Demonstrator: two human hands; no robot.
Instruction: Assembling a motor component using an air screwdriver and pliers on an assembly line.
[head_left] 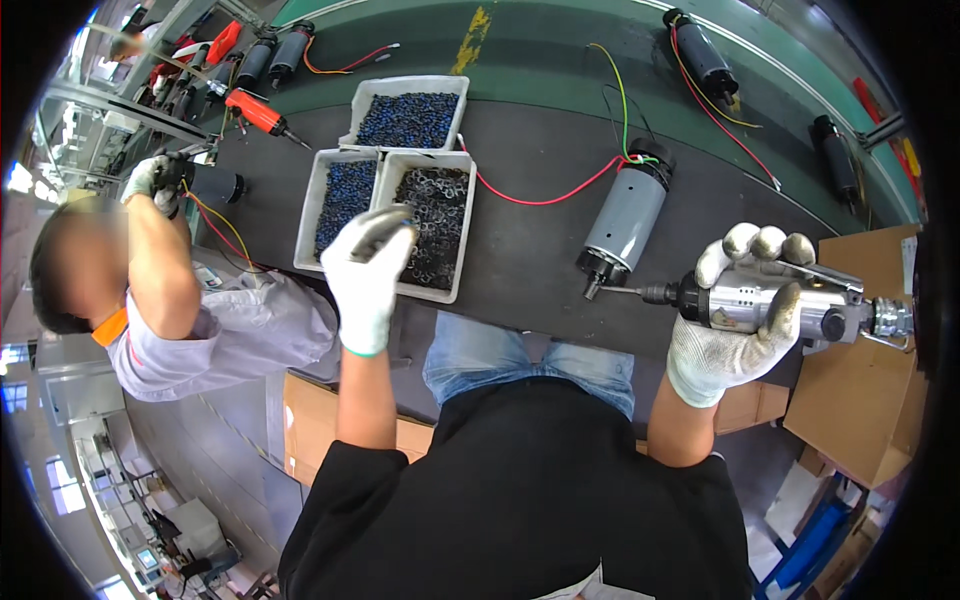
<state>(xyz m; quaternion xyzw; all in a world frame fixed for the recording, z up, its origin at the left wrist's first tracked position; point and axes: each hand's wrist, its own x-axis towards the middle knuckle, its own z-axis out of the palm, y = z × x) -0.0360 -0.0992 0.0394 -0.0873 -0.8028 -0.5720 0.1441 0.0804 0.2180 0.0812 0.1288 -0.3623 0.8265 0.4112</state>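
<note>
My right hand [735, 335], in a white glove, is wrapped round a silver air screwdriver [740, 303] lying nearly level. The screwdriver's long thin bit points left, its tip close to the shaft end of a grey cylindrical motor [630, 215]; whether they touch I cannot tell. That motor lies slanted on the dark worktable [530, 240], red and yellow-green wires coming from its far end. My gloved left hand [370, 260] is over the near edge of the parts trays, thumb and fingers pressed together. What its fingertips hold, if anything, is too small to make out.
White trays hold small dark-blue parts [407, 120] and dark ring-shaped pieces [432, 225]. A red power screwdriver [262, 115] hangs at left, near a co-worker [180, 290] handling another motor. More motors [700, 55] lie on the green surface beyond. Cardboard boxes [860, 370] stand at right.
</note>
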